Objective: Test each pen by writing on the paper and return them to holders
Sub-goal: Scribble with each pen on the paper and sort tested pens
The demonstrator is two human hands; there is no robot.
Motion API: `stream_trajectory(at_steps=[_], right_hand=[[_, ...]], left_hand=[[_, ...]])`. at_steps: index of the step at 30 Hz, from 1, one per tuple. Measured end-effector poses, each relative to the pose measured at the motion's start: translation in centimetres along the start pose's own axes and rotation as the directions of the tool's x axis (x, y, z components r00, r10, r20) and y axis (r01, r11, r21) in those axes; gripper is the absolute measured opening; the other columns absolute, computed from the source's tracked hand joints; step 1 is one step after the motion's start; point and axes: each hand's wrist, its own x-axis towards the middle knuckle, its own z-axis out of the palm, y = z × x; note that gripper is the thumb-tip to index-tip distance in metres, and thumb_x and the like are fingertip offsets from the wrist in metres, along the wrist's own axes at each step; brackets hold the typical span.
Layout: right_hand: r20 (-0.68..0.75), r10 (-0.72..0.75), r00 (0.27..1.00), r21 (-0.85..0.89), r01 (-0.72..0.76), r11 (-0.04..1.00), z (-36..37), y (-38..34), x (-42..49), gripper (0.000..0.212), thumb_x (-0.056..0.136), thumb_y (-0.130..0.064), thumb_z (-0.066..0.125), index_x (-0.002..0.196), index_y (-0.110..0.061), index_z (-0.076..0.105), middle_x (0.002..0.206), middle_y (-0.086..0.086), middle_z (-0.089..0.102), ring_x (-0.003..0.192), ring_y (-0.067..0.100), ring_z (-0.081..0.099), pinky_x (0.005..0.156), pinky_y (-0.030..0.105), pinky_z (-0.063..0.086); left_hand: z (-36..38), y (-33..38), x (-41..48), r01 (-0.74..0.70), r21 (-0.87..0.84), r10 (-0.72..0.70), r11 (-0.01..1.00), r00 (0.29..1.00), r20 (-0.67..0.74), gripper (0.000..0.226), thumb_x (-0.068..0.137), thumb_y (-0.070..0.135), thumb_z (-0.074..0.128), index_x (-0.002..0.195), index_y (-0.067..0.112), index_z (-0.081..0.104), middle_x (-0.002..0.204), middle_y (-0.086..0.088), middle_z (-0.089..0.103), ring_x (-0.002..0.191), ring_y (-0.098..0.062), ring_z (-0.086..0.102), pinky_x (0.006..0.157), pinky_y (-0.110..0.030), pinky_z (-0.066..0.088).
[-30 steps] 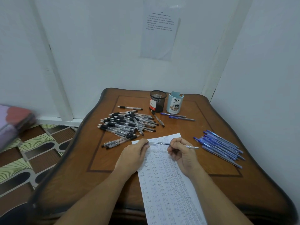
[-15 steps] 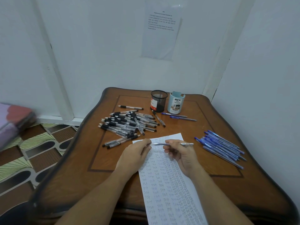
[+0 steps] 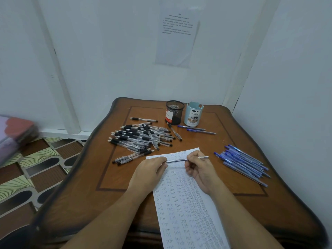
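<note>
Pen (image 3: 177, 160) lies sideways over top edge of paper (image 3: 183, 209), left hand (image 3: 149, 174) pinches one end, right hand (image 3: 199, 169) grips the other

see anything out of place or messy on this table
No pens stick out of the black mesh holder or the light blue holder. They lie loose on the table instead: a jumbled black pen pile on the left, with one black pen across the others, and blue pens on the right. Nothing looks spilled or damaged.
</note>
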Motion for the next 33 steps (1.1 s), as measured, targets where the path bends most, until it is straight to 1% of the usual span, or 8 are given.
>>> stream_trajectory(at_steps=[6, 11, 17, 22, 25, 27, 30, 33], right_hand=[[-0.164, 0.025, 0.986, 0.119, -0.005, 0.993, -0.3, -1.1, -0.3, 0.016, 0.09, 0.005, 0.061, 0.078, -0.006, 0.059, 0.074, 0.015, 0.069, 0.061, 0.018, 0.059, 0.052, 0.023, 0.046], [-0.257, -0.07, 0.964, -0.006, 0.071, 0.997, -3.5, -4.6, -0.7, 0.009, 0.092, 0.004, 0.06, 0.093, -0.004, 0.063, 0.083, 0.012, 0.073, 0.065, 0.016, 0.065, 0.057, 0.024, 0.047], [-0.364, -0.237, 0.901, -0.466, 0.044, 0.884, -10.1, -8.2, -1.4, 0.014, 0.095, 0.0, 0.058, 0.099, 0.002, 0.071, 0.083, 0.015, 0.067, 0.069, 0.019, 0.06, 0.055, 0.023, 0.048], [-0.282, -0.305, 0.91, -0.754, -0.013, 0.657, -13.0, -9.0, -2.2, 0.018, 0.099, -0.005, 0.057, 0.104, -0.012, 0.073, 0.092, -0.003, 0.068, 0.082, 0.006, 0.06, 0.077, 0.029, 0.055], [-0.224, -0.342, 0.913, -0.925, -0.088, 0.371, -14.9, -8.2, -1.7, 0.027, 0.099, -0.001, 0.052, 0.111, -0.016, 0.07, 0.101, 0.001, 0.067, 0.088, 0.011, 0.061, 0.092, 0.041, 0.053], [-0.225, -0.39, 0.893, -0.967, -0.156, 0.199, -16.1, -7.4, -1.2, 0.033, 0.096, -0.002, 0.051, 0.117, -0.021, 0.067, 0.108, 0.006, 0.071, 0.098, 0.026, 0.063, 0.096, 0.048, 0.05], [-0.204, -0.391, 0.897, -0.97, -0.239, -0.041, -17.0, -6.5, -0.7, 0.033, 0.094, -0.012, 0.055, 0.121, -0.025, 0.069, 0.118, 0.005, 0.071, 0.113, 0.03, 0.06, 0.102, 0.041, 0.039], [-0.199, -0.392, 0.898, -0.956, -0.265, -0.124, -17.2, -6.1, -0.5, 0.031, 0.093, -0.019, 0.057, 0.12, -0.025, 0.071, 0.118, 0.006, 0.067, 0.112, 0.028, 0.058, 0.099, 0.04, 0.036]], left_hand=[[0.5, -0.6, 0.3, 0.092, 0.075, -0.102, 0.993, 0.985, 0.141, 0.071, 0.097, 0.055, 0.05, 0.157, 0.036, 0.017, 0.155, 0.006, 0.04, 0.142, -0.016, 0.037, 0.116, -0.036, 0.032], [0.7, -1.1, 0.4, 0.038, 0.113, -0.052, 0.993, 0.991, 0.127, 0.049, 0.1, 0.053, 0.043, 0.145, 0.034, 0.046, 0.152, 0.013, 0.043, 0.141, -0.006, 0.034, 0.116, -0.03, 0.021], [0.8, -1.2, 0.5, 0.061, 0.087, -0.073, 0.994, 0.988, 0.139, 0.046, 0.1, 0.053, 0.044, 0.141, 0.034, 0.053, 0.15, 0.015, 0.043, 0.139, -0.005, 0.034, 0.116, -0.03, 0.021], [0.7, -1.1, 0.5, 0.063, 0.082, -0.072, 0.995, 0.99, 0.119, 0.045, 0.099, 0.053, 0.047, 0.138, 0.034, 0.056, 0.147, 0.016, 0.047, 0.136, -0.004, 0.038, 0.114, -0.029, 0.025], [0.6, -1.1, 0.4, 0.066, 0.084, -0.076, 0.994, 0.99, 0.12, 0.045, 0.098, 0.053, 0.048, 0.137, 0.034, 0.057, 0.146, 0.016, 0.048, 0.135, -0.004, 0.04, 0.114, -0.03, 0.027], [0.6, -1.0, 0.4, 0.063, 0.083, -0.073, 0.995, 0.99, 0.119, 0.045, 0.098, 0.053, 0.048, 0.137, 0.033, 0.058, 0.146, 0.016, 0.049, 0.135, -0.004, 0.04, 0.113, -0.029, 0.027], [0.5, -1.0, 0.4, 0.061, 0.081, -0.071, 0.995, 0.989, 0.13, 0.045, 0.099, 0.052, 0.047, 0.138, 0.032, 0.057, 0.147, 0.015, 0.047, 0.136, -0.004, 0.038, 0.114, -0.03, 0.025], [0.6, -1.0, 0.5, 0.064, 0.076, -0.074, 0.995, 0.988, 0.136, 0.045, 0.099, 0.052, 0.047, 0.138, 0.032, 0.057, 0.148, 0.013, 0.045, 0.137, -0.006, 0.036, 0.114, -0.03, 0.025]])
